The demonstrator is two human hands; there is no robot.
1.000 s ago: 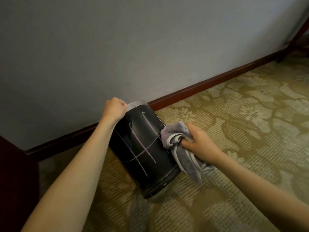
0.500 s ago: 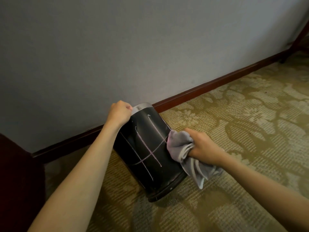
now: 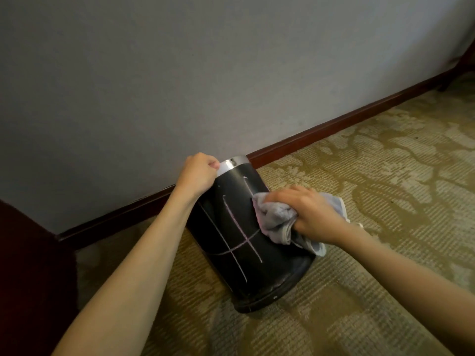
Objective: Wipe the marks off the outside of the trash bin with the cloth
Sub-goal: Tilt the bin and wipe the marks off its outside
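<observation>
A black trash bin (image 3: 259,276) with a silver rim stands tilted on the carpet, its top leaning toward the wall. Pale chalk-like lines (image 3: 237,249) cross on its side. My left hand (image 3: 199,174) grips the rim at the top left. My right hand (image 3: 312,214) is closed on a bunched grey cloth (image 3: 276,218) and presses it against the bin's upper right side, over the right-hand line. Part of the cloth hangs down behind my wrist.
A grey wall with a dark red baseboard (image 3: 334,127) runs right behind the bin. Patterned beige carpet (image 3: 385,176) spreads to the right and front. Dark wooden furniture (image 3: 28,265) stands at the left edge, and a dark furniture leg (image 3: 460,70) at the far right.
My right hand has moved the cloth up from beside the bin's lower right onto its upper side. The bin and my left hand shifted slightly right in view.
</observation>
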